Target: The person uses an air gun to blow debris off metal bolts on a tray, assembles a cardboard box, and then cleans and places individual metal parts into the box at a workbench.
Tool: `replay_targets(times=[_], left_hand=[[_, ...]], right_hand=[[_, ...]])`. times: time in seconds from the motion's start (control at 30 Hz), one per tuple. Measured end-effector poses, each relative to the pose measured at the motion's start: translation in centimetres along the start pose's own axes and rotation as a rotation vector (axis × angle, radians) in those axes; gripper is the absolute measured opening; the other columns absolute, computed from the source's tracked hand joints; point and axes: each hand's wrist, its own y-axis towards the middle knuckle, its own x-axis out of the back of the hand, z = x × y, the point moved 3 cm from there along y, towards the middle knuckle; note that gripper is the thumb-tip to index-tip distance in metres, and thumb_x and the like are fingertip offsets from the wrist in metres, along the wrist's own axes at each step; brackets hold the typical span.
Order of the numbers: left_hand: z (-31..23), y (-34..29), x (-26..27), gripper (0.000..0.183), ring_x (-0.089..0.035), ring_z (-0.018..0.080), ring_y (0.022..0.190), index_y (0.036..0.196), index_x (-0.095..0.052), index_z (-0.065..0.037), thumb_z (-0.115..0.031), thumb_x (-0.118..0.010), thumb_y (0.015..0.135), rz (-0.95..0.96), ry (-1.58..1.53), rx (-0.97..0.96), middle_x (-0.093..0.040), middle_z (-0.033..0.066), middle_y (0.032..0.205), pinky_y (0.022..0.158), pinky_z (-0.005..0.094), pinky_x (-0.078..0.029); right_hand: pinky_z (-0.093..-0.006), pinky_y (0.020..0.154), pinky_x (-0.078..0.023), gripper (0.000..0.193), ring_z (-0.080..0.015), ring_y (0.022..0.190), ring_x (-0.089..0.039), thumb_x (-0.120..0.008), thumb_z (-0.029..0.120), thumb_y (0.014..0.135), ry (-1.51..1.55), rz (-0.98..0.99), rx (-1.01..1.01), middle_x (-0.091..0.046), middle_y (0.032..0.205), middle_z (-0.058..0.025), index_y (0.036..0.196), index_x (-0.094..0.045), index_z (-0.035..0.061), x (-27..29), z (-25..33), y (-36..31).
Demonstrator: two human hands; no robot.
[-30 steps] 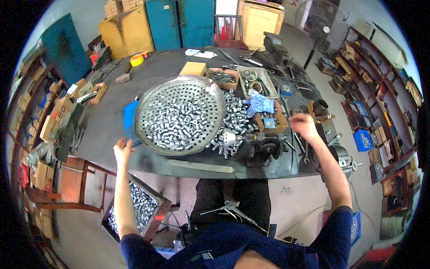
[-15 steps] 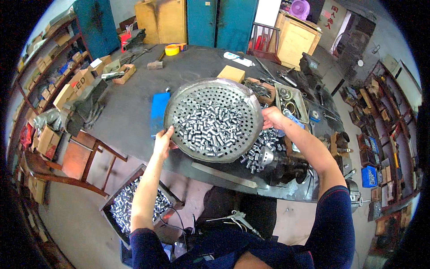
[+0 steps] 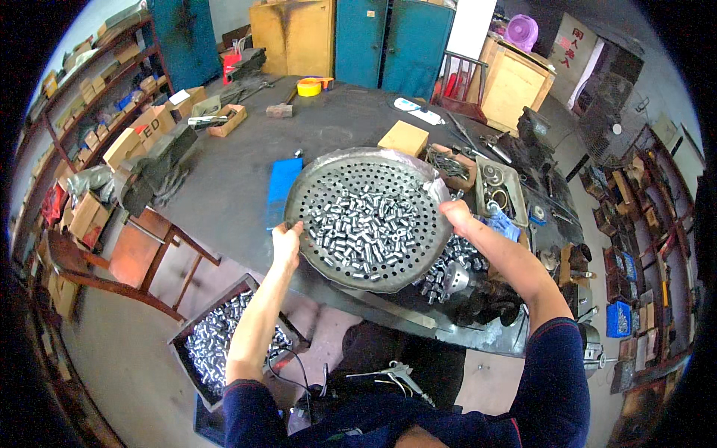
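Note:
A round, perforated metal pan [image 3: 340, 168] is held over the front part of the dark workbench, bearing a heap of small shiny metal cylinders [image 3: 366, 228]. My left hand [image 3: 286, 243] grips its left rim, thumb on top. On the opposite side, my right hand [image 3: 457, 216] is closed around the rim; some of its fingers are hidden below. Next to the pan's right edge lies a pile of similar metal parts [image 3: 467, 257], partly covered by the pan. A blue flat object [image 3: 281, 190] lies just beyond my left hand.
On the floor at lower left, a dark crate [image 3: 179, 351] holds many metal cylinders. A wooden chair [image 3: 140, 250] stands left of the bench. An air blow gun [image 3: 396, 373] is near my body. A cardboard box [image 3: 403, 138] and a parts tray [image 3: 515, 179] sit beyond the pan.
The whole view has shifted, so the scene sits lower and further right. Both hands still hold the pan, and the cylinders in it have shifted slightly.

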Motion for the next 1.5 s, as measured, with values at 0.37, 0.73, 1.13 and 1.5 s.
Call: replay_targets(times=[0.37, 0.73, 1.13, 1.5], left_hand=[[-5.9, -5.0, -0.1, 0.021, -0.056, 0.0180, 0.062, 0.094, -0.055, 0.007, -0.004, -0.058, 0.077, -0.155, -0.003, -0.043, -0.060, 0.0107, 0.081, 0.049, 0.0306, -0.048], [-6.8, -11.3, 4.2, 0.025, -0.053, 0.0152, 0.059, 0.094, -0.057, 0.003, -0.011, -0.064, 0.075, -0.357, 0.203, 0.111, -0.059, 0.0063, 0.078, 0.050, 0.0283, -0.044], [-1.3, -19.9, 23.8, 0.021, -0.054, 0.0146, 0.054, 0.080, -0.062, 0.005, -0.012, -0.067, 0.071, -0.705, 0.373, 0.190, -0.058, 0.0046, 0.067, 0.048, 0.0286, -0.044], [-3.9, -21.3, 22.3, 0.030, -0.062, 0.0332, 0.070, 0.084, -0.063, -0.006, -0.034, -0.063, 0.073, -0.581, 1.765, 0.067, -0.062, 0.0149, 0.072, 0.064, 0.0419, -0.049]], right_hand=[[-0.0332, 0.051, -0.042, 0.016, -0.0160, 0.051, -0.051, -0.061, 0.013, 0.064, -0.477, -0.030, 0.489, -0.057, 0.056, -0.0074, 0.057, -0.059, -0.0009, 0.5, 5.4, -0.2], [-0.0279, 0.046, -0.039, 0.014, -0.0128, 0.052, -0.050, -0.055, 0.007, 0.062, -0.202, 0.348, 0.304, -0.055, 0.060, -0.0031, 0.066, -0.060, -0.0053, -5.4, -1.2, -1.3], [-0.0330, 0.059, -0.046, 0.024, -0.0228, 0.057, -0.059, -0.066, 0.018, 0.054, -0.333, 0.493, 0.359, -0.058, 0.057, -0.0147, 0.055, -0.055, -0.0034, -21.8, -18.4, -8.8], [-0.0255, 0.039, -0.045, 0.014, -0.0162, 0.048, -0.056, -0.051, 0.010, 0.073, -0.039, 0.724, -0.242, -0.060, 0.066, -0.0092, 0.074, -0.061, -0.0003, -20.2, -16.6, -10.9]])
